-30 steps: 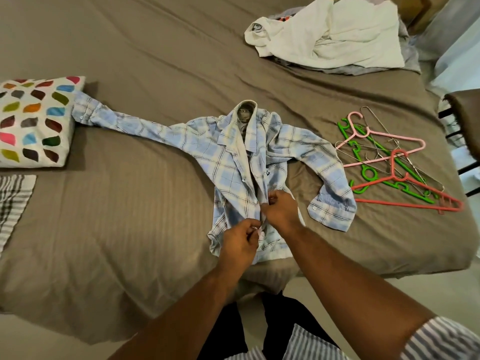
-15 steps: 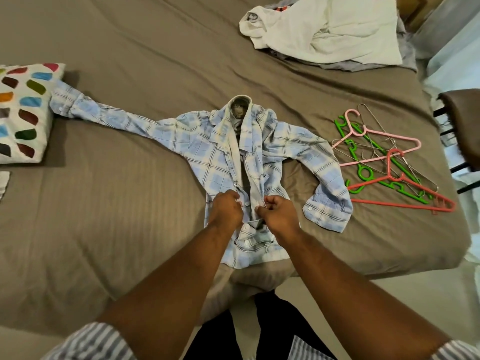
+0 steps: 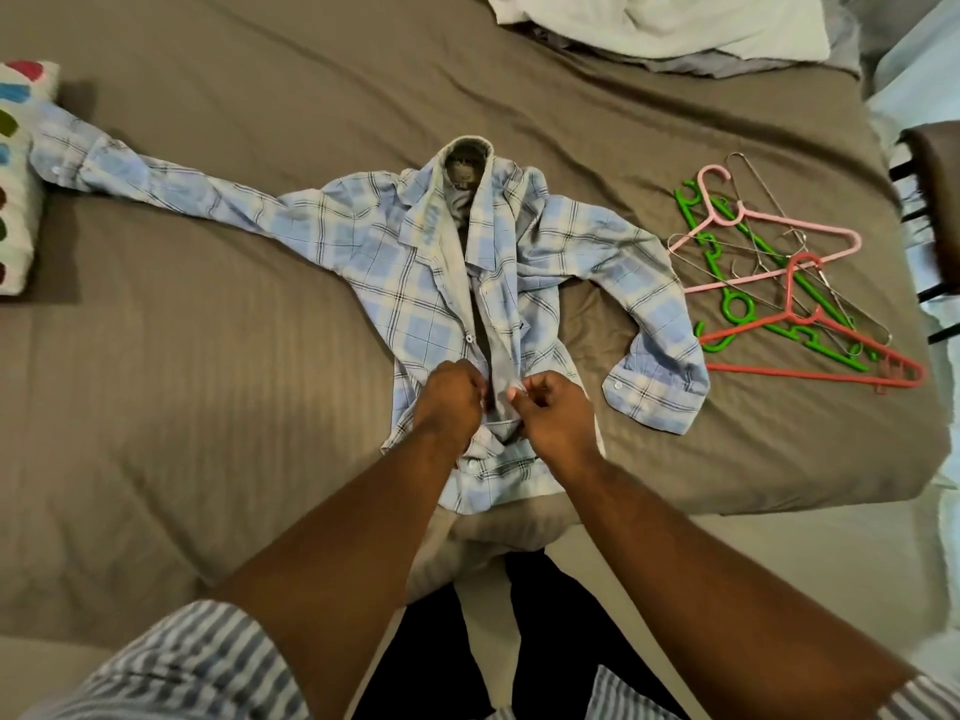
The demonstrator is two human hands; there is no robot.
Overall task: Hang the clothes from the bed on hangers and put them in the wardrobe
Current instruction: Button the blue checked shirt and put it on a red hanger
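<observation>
Blue-and-white plaid cotton shirt [image 3: 415, 283] lies collar away, long axis straight ahead. Left hand [image 3: 449, 402] and right hand [image 3: 553, 413] each pinch one placket edge, equally near; tangled hangers [image 3: 789, 283] lie rightward.

Left of the fingers [image 3: 475, 387], bare bed [image 3: 208, 387] lies open out to the spotted pillow [image 3: 15, 179]. To their right, the plaid shirt [image 3: 415, 283] cuff and the tangled hangers [image 3: 779, 293] crowd the way. Beyond the fingers, a white clothes pile [image 3: 675, 23] fills the far corner.
</observation>
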